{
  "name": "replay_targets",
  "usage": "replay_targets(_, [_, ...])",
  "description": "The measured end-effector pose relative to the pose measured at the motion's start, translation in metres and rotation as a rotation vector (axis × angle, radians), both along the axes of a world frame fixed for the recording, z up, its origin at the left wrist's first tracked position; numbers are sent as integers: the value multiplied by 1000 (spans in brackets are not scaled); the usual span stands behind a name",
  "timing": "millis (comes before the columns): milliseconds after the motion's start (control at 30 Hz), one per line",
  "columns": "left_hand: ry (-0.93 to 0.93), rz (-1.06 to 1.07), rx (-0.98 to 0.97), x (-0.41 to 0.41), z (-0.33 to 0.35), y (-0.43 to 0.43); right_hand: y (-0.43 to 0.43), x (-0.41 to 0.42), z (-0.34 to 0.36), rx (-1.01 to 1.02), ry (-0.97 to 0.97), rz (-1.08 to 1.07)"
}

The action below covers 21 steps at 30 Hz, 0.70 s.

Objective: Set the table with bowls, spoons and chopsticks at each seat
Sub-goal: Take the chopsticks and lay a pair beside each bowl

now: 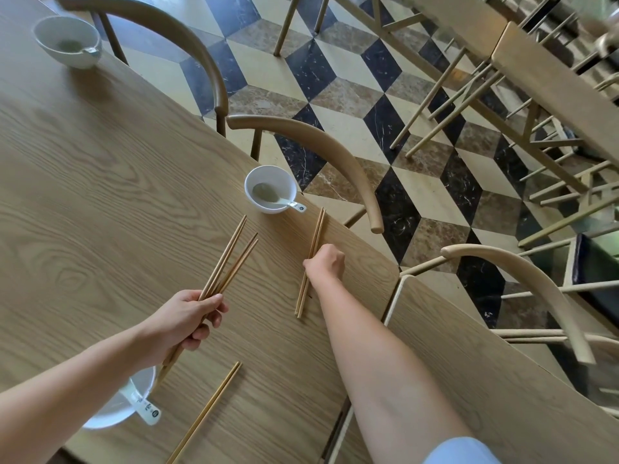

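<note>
- The table (100, 195) has broad bare wood to the left. Its right edge runs close by this seat, so there's little room on that side.
- A chair (318, 142) is tucked in just beyond that edge, its curved back arching past the setting. My read: keep the reaching arm low and inside it.
- Three bowls are down: the bowl (254, 202) at this seat, a far bowl (43, 48) up the table, and a near bowl (110, 420) under the left forearm.
- The right hand (326, 262) reaches out, fingers curled down over a pair (315, 242) lying just right of the bowl, near the edge. The fingertips are hidden from here.
- The left hand (187, 319) grips a bundle (231, 259) of spare chopsticks, tips fanned above the wood.
- To do this step well, I'd say: square the two sticks together, tips level, parallel to the edge but safely inside it, then lift off straight.
- A near pair (214, 403) already lies beside the near bowl.
- A spoon (291, 204) rests in the bowl, handle pointing toward the pair. Don't nudge it.
</note>
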<state>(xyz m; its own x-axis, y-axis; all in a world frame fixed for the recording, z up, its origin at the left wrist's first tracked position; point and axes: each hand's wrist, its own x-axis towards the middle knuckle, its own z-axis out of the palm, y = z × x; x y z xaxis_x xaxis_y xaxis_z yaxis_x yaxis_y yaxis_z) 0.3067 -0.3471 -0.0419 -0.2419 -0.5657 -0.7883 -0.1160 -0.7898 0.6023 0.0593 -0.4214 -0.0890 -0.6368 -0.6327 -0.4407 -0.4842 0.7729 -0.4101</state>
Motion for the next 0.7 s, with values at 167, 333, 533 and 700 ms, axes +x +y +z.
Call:
replay_targets(167, [-2, 3, 6, -2, -3, 7, 0, 1, -7, -10, -106, -141])
replay_targets(333, [10, 2, 20, -2, -7, 12, -2, 7, -10, -53, -191, -246])
replay_targets(533, [6, 13, 23, -1, -10, 15, 2, 8, -5, -88, -208, -278])
replay_targets(700, [5, 12, 23, -1, -10, 14, 2, 10, -8, -52, -181, -254])
